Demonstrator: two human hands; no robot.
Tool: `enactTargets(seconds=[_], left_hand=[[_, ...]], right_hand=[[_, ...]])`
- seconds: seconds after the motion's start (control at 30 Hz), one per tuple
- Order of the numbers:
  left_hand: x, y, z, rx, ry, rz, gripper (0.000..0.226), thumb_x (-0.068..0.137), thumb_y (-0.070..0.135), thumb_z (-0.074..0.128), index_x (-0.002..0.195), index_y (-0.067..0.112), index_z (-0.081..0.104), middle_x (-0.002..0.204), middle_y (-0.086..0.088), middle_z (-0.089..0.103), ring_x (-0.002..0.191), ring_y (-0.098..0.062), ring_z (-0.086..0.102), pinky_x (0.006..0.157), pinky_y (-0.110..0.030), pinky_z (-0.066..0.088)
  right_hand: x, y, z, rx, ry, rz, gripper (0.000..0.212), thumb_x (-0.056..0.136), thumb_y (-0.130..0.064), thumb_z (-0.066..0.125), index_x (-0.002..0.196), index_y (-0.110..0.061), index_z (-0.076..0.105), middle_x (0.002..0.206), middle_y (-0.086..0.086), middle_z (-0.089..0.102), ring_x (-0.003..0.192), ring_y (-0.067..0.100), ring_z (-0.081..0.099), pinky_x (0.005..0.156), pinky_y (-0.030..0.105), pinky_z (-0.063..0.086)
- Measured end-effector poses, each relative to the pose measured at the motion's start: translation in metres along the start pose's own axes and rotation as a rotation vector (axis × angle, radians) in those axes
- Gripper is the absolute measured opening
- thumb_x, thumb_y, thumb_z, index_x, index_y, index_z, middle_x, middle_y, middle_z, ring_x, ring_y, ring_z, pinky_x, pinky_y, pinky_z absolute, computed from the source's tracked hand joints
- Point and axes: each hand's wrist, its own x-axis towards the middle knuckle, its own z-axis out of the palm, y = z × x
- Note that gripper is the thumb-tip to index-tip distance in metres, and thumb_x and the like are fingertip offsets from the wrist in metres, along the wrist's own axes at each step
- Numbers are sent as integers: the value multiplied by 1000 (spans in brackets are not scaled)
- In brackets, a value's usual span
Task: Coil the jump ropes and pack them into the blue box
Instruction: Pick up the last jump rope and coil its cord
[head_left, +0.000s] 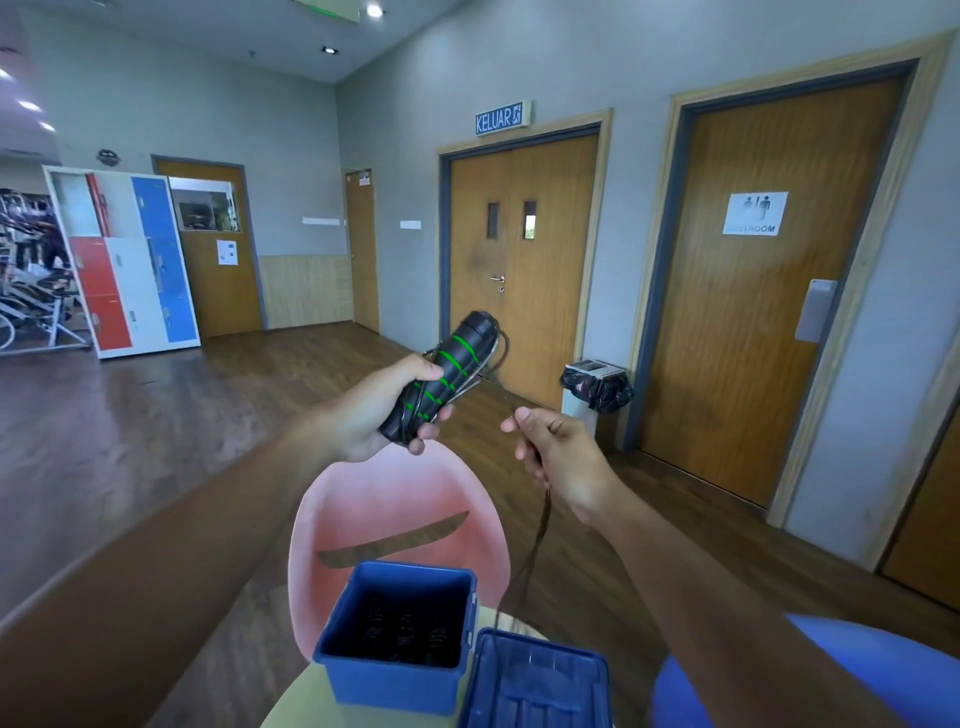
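Now | left hand (371, 413) grips two handles (451, 366) | right hand (567, 457) pinches one cord (536, 543) | one box (392, 683)

I count two hands on my feed: one left hand (374, 410) and one right hand (558, 457). There is one bundle of handles (447, 379), and I cannot tell how many are in it. One cord (537, 540) hangs loose. I see one box (395, 675) and one lid (535, 686). Inside the box I make out what look like three dark ropes (408, 631), though they are dim. There is one chair (395, 499), one bin (595, 387) and one locker (130, 260). For doors, I count one double door (519, 270) and three singles: restroom door (753, 312), corner door (363, 249) and far door (218, 291). There are two signs: exit sign (501, 119) and restroom sign (756, 213).
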Motion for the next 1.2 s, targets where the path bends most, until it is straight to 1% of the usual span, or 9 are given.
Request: enactTargets(seconds=[0.17,0.3,0.4,0.53,0.63,0.83,1.03,1.1,1.2], left_hand=[[3,17,7,27,201,-2,31,97,37,60,119,16,52,92,-10,59,68,-20,56,51,-29,49],[8,10,2,613,333,91,48,95,47,61,121,17,33,91,-2,59,77,-16,60,61,-32,51],[11,-5,-1,1023,226,146,48,90,50,64,114,23,32,91,-7,61,79,-26,62,62,-34,43],[4,-11,7,1204,85,221,46,82,48,65,113,26,39,89,-2,60,79,-29,60,69,-40,50],[-4,-7,15,1297,5,288,43,77,43,64,111,32,40,81,7,56,75,-28,59,66,-39,50],[-19,8,34,1605,-100,482,73,76,36,59,142,45,28,108,8,53,89,-25,55,63,-33,43],[-35,15,34,1546,-182,652,73,74,41,50,144,49,31,117,16,53,100,-20,54,78,-37,52],[-41,15,32,1362,-221,661,68,76,39,55,142,49,41,122,20,55,104,-12,56,83,-32,51],[-48,16,28,1036,-212,651,51,79,33,68,129,41,65,132,20,61,113,2,60,95,-26,49]], right_hand=[[-12,-4,2,-166,-174,52,25,102,-25,50,105,-4,62,64,-3,54,44,6,40,44,18,34],[-12,-18,-3,-453,-163,-87,28,101,-26,51,81,-9,60,59,-7,52,51,5,41,54,25,35],[-5,-30,-9,-603,-104,-238,28,99,-29,54,75,-16,59,63,-1,54,61,13,45,60,31,37],[5,-50,-20,-654,-66,-295,18,98,-31,58,81,-31,65,74,-10,67,76,13,62,72,32,47],[11,-59,-30,-679,-62,-334,16,96,-31,60,86,-25,70,69,-15,64,71,6,60,73,30,48],[25,-66,-44,-585,-130,-344,10,88,-33,71,79,-32,74,64,-8,66,63,7,57,70,35,50],[21,-56,-56,-243,-202,-258,9,74,-21,81,74,-14,77,63,-1,66,64,8,57,65,19,46],[17,-47,-59,-182,-174,-211,12,80,-17,78,73,-8,74,59,-5,63,55,2,52,58,13,40],[13,-28,-59,-50,-126,-135,19,88,-14,70,71,-6,68,54,-7,59,46,3,41,49,16,32]])
